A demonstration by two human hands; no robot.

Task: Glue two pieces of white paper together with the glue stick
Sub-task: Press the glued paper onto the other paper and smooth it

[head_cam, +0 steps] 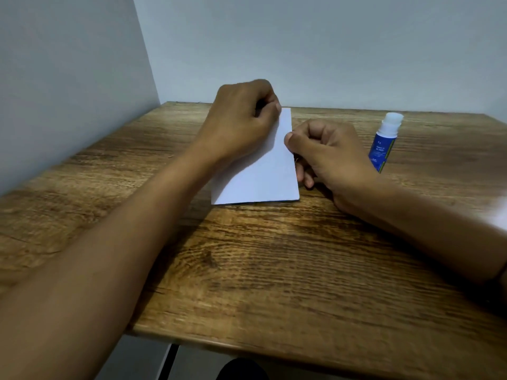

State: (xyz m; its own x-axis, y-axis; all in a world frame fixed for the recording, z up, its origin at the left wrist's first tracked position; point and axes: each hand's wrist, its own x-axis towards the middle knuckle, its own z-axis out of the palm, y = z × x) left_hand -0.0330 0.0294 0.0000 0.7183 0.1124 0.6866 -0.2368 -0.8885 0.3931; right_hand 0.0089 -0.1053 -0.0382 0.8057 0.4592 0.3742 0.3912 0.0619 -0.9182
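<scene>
A white paper [263, 174] lies on the wooden table [274, 270] in the middle, its far end under my hands. Whether it is one sheet or two stacked I cannot tell. My left hand [241, 119] pinches the paper's far left corner with curled fingers. My right hand [326, 152] grips the paper's right edge between thumb and fingers. A blue glue stick [384, 144] stands upright to the right of my right hand, uncapped, with its white glue tip showing.
Pale walls [329, 50] close off the table at the back and on the left. The table's near edge [274, 344] runs across the bottom of the view, with a dark shape below it.
</scene>
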